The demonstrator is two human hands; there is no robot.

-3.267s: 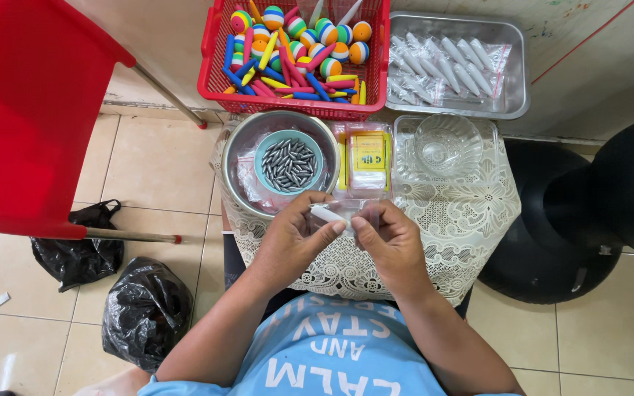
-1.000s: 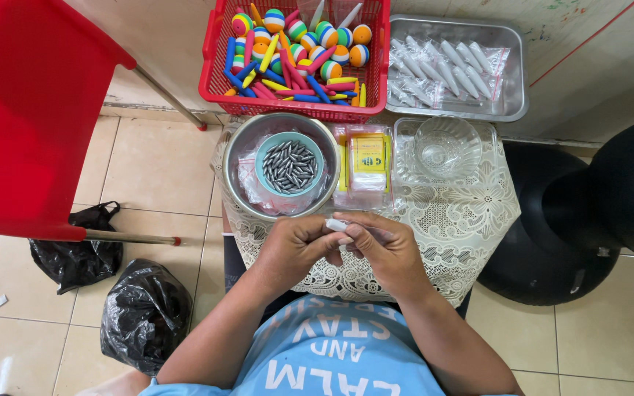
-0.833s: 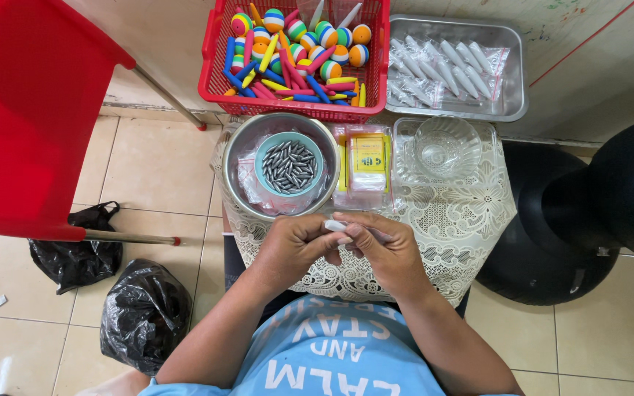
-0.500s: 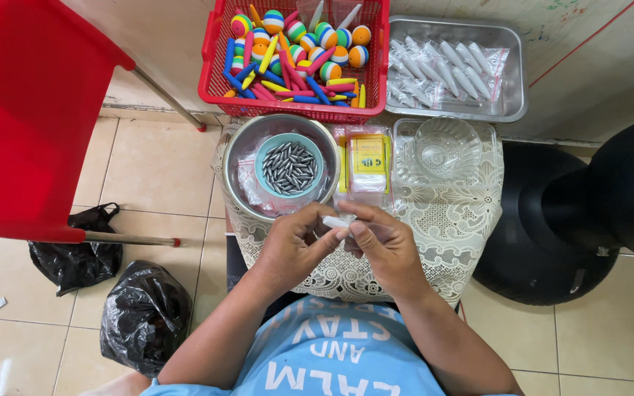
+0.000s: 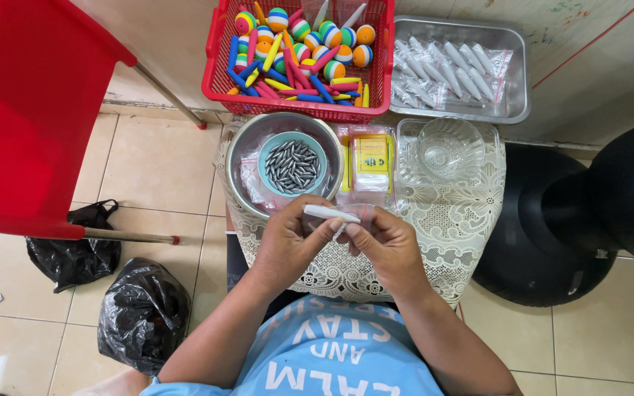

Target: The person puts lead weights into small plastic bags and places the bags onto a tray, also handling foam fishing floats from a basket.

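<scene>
Head view: left hand (image 5: 288, 242) pinches a slim white tube (image 5: 330, 213) between thumb and closed fingertips; right hand (image 5: 387, 246), fingers narrowly curled, touches the tube's right end. Long axis runs nearly horizontal, left to right, above the lace-covered table (image 5: 464, 227), just near the steel bowl (image 5: 240, 158) of grey pellets.

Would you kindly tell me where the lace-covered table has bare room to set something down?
The lace cloth is bare right of the right hand, below the clear glass bowl. The back row is crowded: steel bowl, yellow packets.
</scene>
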